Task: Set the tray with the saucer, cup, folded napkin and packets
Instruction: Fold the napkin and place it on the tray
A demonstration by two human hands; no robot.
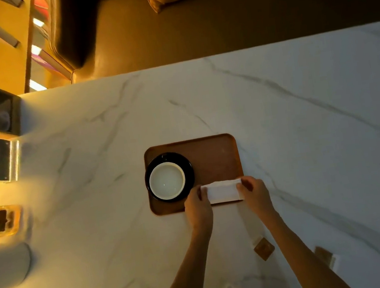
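Nearest, three packets (263, 248) lie on the tabletop (304, 127) short of the hands, none yet on the tray (213, 157); the count is uncertain in the dim light. Left hand (198, 207) and right hand (254, 192) each pinch one end of one napkin (222, 191), held folded over the tray's near edge. Beyond the left grip, one cup (166, 180) sits on one saucer (187, 168), both on the tray. Judged half done: napkin and packets remain.

1. Single head-worn wide-angle view, looking steeply down from above the marble table (301, 108).
2. Faces forward: near table edge at bottom, sofa (168, 32) beyond far edge.
3. Moderately close; forearms enter from bottom.
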